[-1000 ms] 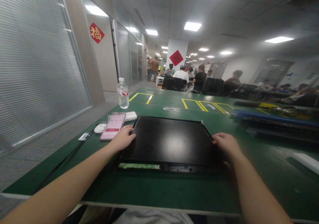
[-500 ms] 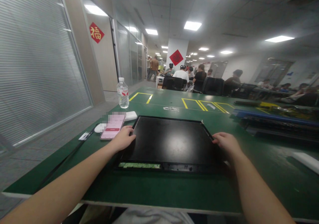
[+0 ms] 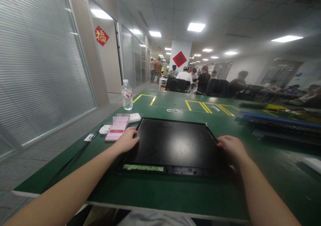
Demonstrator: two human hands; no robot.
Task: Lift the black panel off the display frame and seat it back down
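Note:
A black flat display panel (image 3: 170,142) lies screen up on the green table in front of me. A green circuit board strip (image 3: 143,168) runs along the left part of its near edge. My left hand (image 3: 127,140) grips the panel's left edge, thumb over the frame and fingers curled at the side. On the opposite edge, my right hand (image 3: 232,146) pinches the frame with thumb and fingertips. Part of the right fingers is hidden behind the hand.
Left of the panel lie a phone (image 3: 117,128), a white case-like object (image 3: 134,118) and a black strap (image 3: 72,159). A water bottle (image 3: 127,95) stands behind them. Stacked dark and blue panels (image 3: 265,119) occupy the right side. Several people sit at tables farther back.
The whole view has shifted slightly, so everything appears a little farther right and lower. Both hands keep their hold on the panel's sides.

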